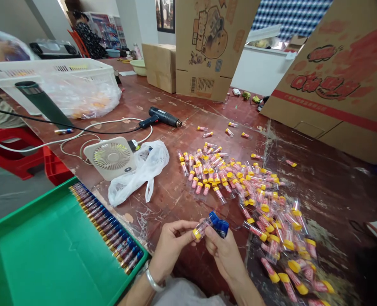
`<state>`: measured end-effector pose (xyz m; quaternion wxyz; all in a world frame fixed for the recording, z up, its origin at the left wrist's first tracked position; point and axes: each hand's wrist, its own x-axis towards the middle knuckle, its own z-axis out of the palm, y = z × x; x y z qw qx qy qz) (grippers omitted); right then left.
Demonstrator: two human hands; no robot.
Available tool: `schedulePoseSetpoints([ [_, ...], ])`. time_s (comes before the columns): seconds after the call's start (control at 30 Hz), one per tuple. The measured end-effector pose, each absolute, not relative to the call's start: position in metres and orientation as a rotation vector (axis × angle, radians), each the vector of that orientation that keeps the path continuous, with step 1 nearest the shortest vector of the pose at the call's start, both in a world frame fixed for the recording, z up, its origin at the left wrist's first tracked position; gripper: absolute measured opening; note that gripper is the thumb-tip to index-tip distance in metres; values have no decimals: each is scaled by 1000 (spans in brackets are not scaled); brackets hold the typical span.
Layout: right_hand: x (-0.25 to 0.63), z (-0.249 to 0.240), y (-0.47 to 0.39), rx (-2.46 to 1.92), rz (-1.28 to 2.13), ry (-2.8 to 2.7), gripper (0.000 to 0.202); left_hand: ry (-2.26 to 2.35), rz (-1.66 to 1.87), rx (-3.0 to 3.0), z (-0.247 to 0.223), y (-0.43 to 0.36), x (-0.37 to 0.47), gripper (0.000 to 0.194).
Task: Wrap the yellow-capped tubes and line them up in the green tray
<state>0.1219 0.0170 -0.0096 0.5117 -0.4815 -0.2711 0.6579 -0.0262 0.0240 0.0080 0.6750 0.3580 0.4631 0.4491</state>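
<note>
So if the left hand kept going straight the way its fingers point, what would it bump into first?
Past the small tube it's pinching, the left hand would probably bump the right hand, which holds blue wrappers. Exact depth is hard to tell.

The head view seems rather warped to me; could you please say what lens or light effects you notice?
In the head view, the large printed cardboard box at right leans outward, probably wide-angle distortion; bright light shows behind the blue-and-white checked cloth; the left hand and right hand look fairly clear; the dark shape at lower right is too murky to identify.
</note>
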Motion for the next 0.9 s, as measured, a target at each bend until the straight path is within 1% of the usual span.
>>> schedulePoseSetpoints([
  [0.23, 114, -9, 16, -1198, 1573, -665, 35, 1139, 1122, 758, 3, 24, -24, 14],
  [0.43, 111, -10, 15, -1223, 1563, -679, 35, 1178, 1150, 753, -2, 20, -22, 12],
  [0.6, 110, -12, 17, -1265, 1522, -664, 36, 1149, 1133, 710, -1, 22, -25, 16],
  [0.7, 108, -11, 17, -1304, 1494, -680, 37, 1013, 1129, 657, 4, 21, -28, 21],
  [0.8, 105, -13, 13, -1407, 1479, -696, 42, 928, 1143, 576, 11, 11, -31, 26],
  [0.9, 102, -23, 12, -1542, 1542, -728, 48, 1003, 1179, 537, 12, 5, -50, 30],
])
